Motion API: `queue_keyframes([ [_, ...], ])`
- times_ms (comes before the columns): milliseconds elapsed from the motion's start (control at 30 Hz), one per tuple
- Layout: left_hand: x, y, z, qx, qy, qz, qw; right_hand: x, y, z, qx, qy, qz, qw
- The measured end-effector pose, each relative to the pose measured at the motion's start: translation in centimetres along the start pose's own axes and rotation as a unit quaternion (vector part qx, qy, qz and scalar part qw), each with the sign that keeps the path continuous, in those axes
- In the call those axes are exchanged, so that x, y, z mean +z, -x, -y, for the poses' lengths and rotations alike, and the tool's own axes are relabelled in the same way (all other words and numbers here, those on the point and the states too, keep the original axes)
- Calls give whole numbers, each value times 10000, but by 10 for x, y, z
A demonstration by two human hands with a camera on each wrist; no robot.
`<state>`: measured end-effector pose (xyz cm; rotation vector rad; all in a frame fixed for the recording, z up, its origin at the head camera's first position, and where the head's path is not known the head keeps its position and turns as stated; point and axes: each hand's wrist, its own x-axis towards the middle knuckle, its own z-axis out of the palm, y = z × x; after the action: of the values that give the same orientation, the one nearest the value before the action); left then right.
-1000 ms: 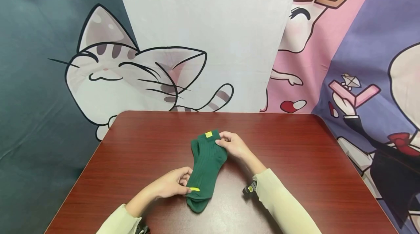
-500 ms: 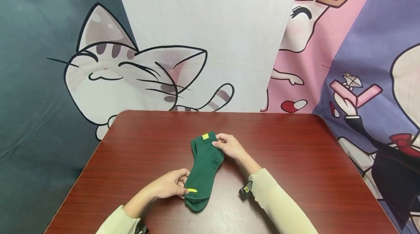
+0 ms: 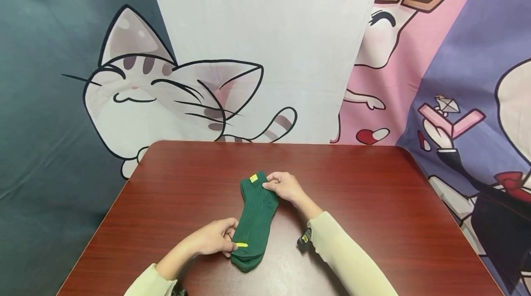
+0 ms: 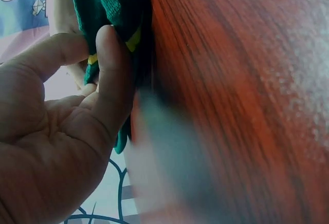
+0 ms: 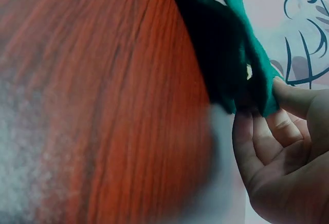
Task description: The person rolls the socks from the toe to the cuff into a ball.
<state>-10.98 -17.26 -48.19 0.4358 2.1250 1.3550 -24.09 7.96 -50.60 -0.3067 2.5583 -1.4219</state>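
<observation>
A pair of green ribbed socks, one laid over the other, lies on the table in the head view. A yellow tag marks the cuff end and a yellow strip crosses near the toes. My left hand pinches the toe end at its left edge, thumb beside the strip. At the cuff, my right hand pinches the upper right edge between thumb and fingers. The right wrist view shows the green fabric between those fingertips; in the left wrist view the thumb presses by the yellow strip.
The reddish-brown wooden table has rounded far corners. Behind it hangs a cartoon-printed cloth. A small black device is strapped at the right wrist, below the pale sleeve.
The cuff end of the socks has shifted left and slightly toward me with my right hand. The toe end and my left hand have slid slightly left and nearer. Both grips stay.
</observation>
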Motion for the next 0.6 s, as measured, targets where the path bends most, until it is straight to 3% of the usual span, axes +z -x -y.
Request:
queue_keyframes([
  [367,5,4,-4,-22,-827,-323,9961,10,-7,6,-156,1051,-20,9943],
  [600,10,6,-7,58,-1954,-905,9765,16,-8,10,-92,1539,-4,9880],
])
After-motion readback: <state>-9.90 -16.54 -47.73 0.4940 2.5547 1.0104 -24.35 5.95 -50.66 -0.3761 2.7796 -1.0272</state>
